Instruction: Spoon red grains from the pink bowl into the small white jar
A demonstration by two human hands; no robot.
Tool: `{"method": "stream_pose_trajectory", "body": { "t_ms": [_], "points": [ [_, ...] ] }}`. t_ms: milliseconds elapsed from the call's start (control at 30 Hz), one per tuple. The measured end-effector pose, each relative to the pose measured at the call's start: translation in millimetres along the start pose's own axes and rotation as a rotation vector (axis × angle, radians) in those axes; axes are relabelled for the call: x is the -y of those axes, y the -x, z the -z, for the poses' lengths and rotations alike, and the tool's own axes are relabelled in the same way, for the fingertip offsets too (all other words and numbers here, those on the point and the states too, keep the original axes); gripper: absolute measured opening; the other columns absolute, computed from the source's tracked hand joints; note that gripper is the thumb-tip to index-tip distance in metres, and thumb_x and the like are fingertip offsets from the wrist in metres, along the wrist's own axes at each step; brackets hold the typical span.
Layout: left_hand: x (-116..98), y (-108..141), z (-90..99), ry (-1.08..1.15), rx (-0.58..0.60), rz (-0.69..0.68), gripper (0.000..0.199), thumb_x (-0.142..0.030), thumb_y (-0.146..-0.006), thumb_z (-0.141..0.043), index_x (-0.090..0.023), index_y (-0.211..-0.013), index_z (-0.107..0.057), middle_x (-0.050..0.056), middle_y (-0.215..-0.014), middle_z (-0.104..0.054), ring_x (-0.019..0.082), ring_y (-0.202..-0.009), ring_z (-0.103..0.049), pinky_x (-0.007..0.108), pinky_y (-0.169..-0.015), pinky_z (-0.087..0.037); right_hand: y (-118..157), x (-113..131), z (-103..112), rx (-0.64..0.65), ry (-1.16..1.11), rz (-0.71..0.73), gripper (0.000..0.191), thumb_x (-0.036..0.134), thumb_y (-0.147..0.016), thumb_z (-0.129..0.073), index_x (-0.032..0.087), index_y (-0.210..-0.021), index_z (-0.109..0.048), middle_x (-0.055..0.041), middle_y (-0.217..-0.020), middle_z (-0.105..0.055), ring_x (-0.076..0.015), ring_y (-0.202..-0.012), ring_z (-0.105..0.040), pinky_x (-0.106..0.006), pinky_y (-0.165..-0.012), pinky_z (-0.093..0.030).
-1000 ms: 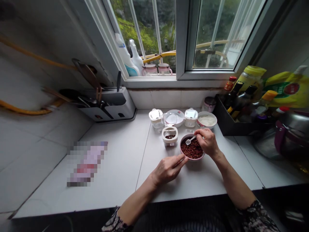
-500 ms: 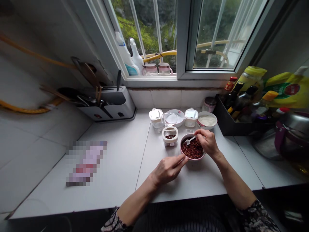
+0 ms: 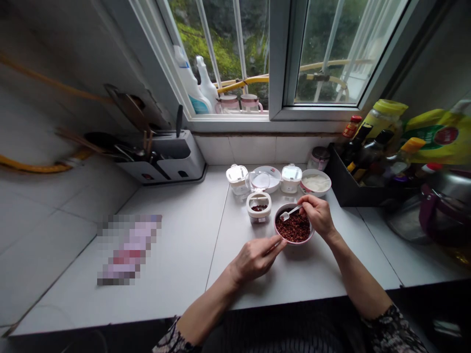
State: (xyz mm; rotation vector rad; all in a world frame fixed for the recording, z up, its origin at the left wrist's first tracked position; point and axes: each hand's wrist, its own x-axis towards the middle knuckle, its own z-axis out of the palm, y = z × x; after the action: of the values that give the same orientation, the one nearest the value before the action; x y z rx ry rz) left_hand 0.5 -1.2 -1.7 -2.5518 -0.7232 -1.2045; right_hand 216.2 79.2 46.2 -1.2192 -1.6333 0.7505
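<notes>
White spoon (image 3: 292,212) is pinched in right fingers (image 3: 306,202), left fingers (image 3: 273,245) apparently gripping the bowl (image 3: 295,243) — clear jar (image 3: 259,215) just beside.

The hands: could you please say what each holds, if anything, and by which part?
The right hand holds the spoon by its handle; the left hand touches the bowl at its rim, grip unclear.

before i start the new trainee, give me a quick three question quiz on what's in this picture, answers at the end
1. What does the right hand hold?
2. True or false: the jar nearest the left hand stands to the left of the pink-rimmed bowl.
3. What lies in that bowl? (a) white powder (b) dark red bits (c) clear liquid

Key: 1. A white spoon; 2. True; 3. b
</notes>
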Motion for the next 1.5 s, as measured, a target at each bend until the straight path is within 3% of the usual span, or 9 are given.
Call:
{"method": "stream_pose_trajectory", "body": {
  "t_ms": [233, 600, 733, 900, 1100, 1167, 1300, 1500],
  "points": [
    [-0.3, -1.9, 1.5, -0.004, 0.001, 0.001, 0.034, -0.005, -0.096, -0.043, -0.011, -0.126, -0.057, 0.013, -0.103, -0.072, 0.014, -0.075, -0.071, 0.024, -0.062, -0.061, 0.6, -0.5, -1.3, -0.012, 0.020, 0.003, 0.020, 0.026, -0.077, -0.048, 0.020, -0.074, -0.066, 0.0008, -0.054, -0.061, -0.0150, -0.051, -0.057, -0.026, -0.054, -0.045],
    [0.0, -1.1, 0.8, 0.012, 0.008, 0.006, 0.039, -0.005, -0.096, -0.041, -0.012, -0.132, -0.054, 0.013, -0.104, -0.071, 0.014, -0.076, -0.071, 0.024, -0.065, -0.061, -6.6, 3.3, 4.6, 0.017, -0.247, -0.187, 0.017, 0.033, -0.072, -0.057, 0.018, -0.074, -0.065, 0.0010, -0.054, -0.062, -0.0124, -0.047, -0.055, -0.025, -0.050, -0.046],
    [-0.4, -1.9, 0.9, 0.013, 0.001, 0.007, 0.036, -0.005, -0.096, -0.042, -0.011, -0.128, -0.057, 0.013, -0.103, -0.072, 0.014, -0.075, -0.071, 0.024, -0.063, -0.061, -6.8, 8.8, -0.1, 0.022, -0.321, -0.160, 0.023, 0.037, -0.076, -0.062, 0.017, -0.085, -0.067, -0.0016, -0.063, -0.069, -0.0122, -0.049, -0.057, -0.026, -0.054, -0.050],
    [-0.5, -2.5, 0.6, 0.009, -0.013, -0.001, 0.030, -0.005, -0.096, -0.044, -0.009, -0.121, -0.060, 0.014, -0.103, -0.072, 0.015, -0.074, -0.071, 0.024, -0.062, -0.061, 4.3, 18.7, -20.2, -0.008, -0.231, 0.002, 0.025, 0.035, -0.089, -0.055, 0.016, -0.100, -0.068, -0.0053, -0.074, -0.074, -0.0152, -0.059, -0.065, -0.030, -0.065, -0.054],
    [-0.9, -3.1, -0.8, -0.005, -0.026, -0.004, 0.030, -0.005, -0.096, -0.045, -0.009, -0.124, -0.058, 0.013, -0.104, -0.072, 0.015, -0.074, -0.072, 0.025, -0.060, -0.062, 11.0, 24.1, -25.4, 0.115, 0.265, 0.616, 0.028, 0.012, -0.091, -0.045, 0.019, -0.102, -0.071, -0.0080, -0.092, -0.078, -0.0202, -0.080, -0.071, -0.039, -0.086, -0.047],
    [-1.3, -4.0, -0.7, -0.007, -0.027, -0.004, 0.030, -0.004, -0.096, -0.044, -0.010, -0.123, -0.058, 0.013, -0.105, -0.072, 0.015, -0.075, -0.072, 0.024, -0.061, -0.061, 10.2, 23.5, -23.2, 0.139, 0.323, 0.708, 0.032, 0.010, -0.090, -0.043, 0.019, -0.104, -0.070, -0.0080, -0.095, -0.078, -0.0200, -0.080, -0.071, -0.039, -0.086, -0.046],
    [-1.8, -6.2, -0.2, -0.007, -0.039, 0.006, 0.029, -0.005, -0.096, -0.045, -0.009, -0.121, -0.059, 0.011, -0.102, -0.073, 0.014, -0.072, -0.071, 0.023, -0.060, -0.061, 10.8, 23.0, -17.1, 0.047, 0.281, 0.627, 0.027, 0.015, -0.092, -0.045, 0.021, -0.101, -0.070, -0.0067, -0.089, -0.077, -0.0203, -0.077, -0.070, -0.040, -0.085, -0.048],
    [-1.0, -7.0, 0.1, 0.007, -0.036, -0.003, 0.027, -0.005, -0.096, -0.045, -0.008, -0.118, -0.060, 0.013, -0.105, -0.072, 0.015, -0.077, -0.072, 0.025, -0.062, -0.062, 12.0, 21.3, -3.7, -0.082, 0.040, 0.245, 0.019, 0.027, -0.091, -0.053, 0.021, -0.097, -0.070, -0.0049, -0.077, -0.074, -0.0200, -0.070, -0.068, -0.035, -0.070, -0.054]
  ]
}}
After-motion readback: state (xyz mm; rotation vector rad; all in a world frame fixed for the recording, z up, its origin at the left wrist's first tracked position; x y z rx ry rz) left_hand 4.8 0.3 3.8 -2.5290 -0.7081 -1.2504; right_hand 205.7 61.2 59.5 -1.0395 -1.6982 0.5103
